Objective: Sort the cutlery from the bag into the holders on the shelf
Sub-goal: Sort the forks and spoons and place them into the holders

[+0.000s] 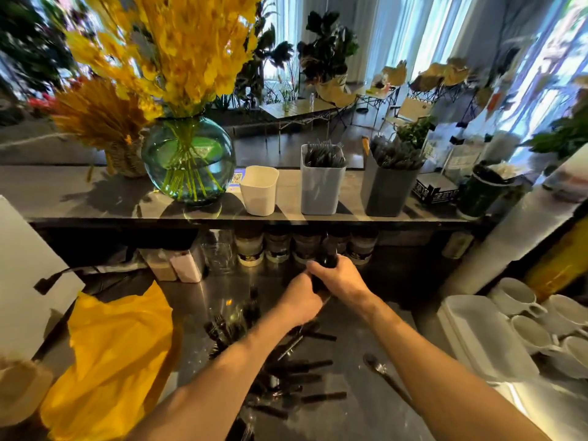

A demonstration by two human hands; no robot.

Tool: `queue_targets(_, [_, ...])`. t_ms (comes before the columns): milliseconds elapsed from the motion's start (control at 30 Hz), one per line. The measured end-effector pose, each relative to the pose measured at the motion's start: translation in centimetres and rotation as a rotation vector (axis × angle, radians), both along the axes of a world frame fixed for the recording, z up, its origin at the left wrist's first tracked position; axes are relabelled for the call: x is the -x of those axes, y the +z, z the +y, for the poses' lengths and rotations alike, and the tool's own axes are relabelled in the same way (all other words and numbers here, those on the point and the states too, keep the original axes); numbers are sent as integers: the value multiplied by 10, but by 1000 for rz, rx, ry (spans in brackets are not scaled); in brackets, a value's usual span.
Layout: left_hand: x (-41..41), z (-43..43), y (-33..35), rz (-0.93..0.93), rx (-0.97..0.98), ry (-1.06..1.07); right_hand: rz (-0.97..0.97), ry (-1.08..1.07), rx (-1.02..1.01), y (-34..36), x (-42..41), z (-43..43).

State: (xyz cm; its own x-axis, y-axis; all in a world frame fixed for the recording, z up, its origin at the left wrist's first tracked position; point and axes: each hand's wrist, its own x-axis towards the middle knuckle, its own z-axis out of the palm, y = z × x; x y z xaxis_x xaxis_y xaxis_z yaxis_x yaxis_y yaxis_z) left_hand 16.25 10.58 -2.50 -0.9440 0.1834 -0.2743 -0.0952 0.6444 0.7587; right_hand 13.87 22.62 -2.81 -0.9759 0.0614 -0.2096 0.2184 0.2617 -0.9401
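1. Clenched with the right hand (340,278) round the upper part of an upright bundle of black cutlery (327,254), just in front of the shelf edge.
2. Gripped lower down on the same bundle with the left hand (302,302), pressed against the right hand from below.
3. Beneath both forearms, on the steel worktop (366,418): a loose pile of black cutlery (286,374), with handles mostly toward the right and fork tines at its left side; too blurred to name every piece.
4. Just right of that pile, apart from it: a single black spoon (378,369), flat on the worktop.
5. Further left on the worktop: a crumpled yellow bag (111,351), slack and lying low.
6. Above the hands, on the shelf (79,198), three holders in a row: a white holder (258,190) on the left, a light grey holder (321,186) full of forks with tines up in the middle, and a dark grey holder (388,192) packed with dark cutlery of a kind hard to tell on the right.
7. Left of the white holder: a round green glass vase (189,160) of yellow flowers.
8. Under the shelf, behind the hands: a row of jars (276,246).
9. At the far right: white mugs (515,294) beside a white tray (483,338).
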Motion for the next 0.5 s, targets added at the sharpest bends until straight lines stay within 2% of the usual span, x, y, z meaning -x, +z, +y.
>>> queue_targets(200, [51, 12, 25, -34, -60, -28, 156, 48, -203, 49, 42, 16])
queue_targets(367, [92, 20, 54, 85, -191, 23, 213, 66, -177, 91, 71, 30])
queue_targets(500, [120, 29, 81, 159, -202, -6, 297, 10, -82, 116, 95, 42])
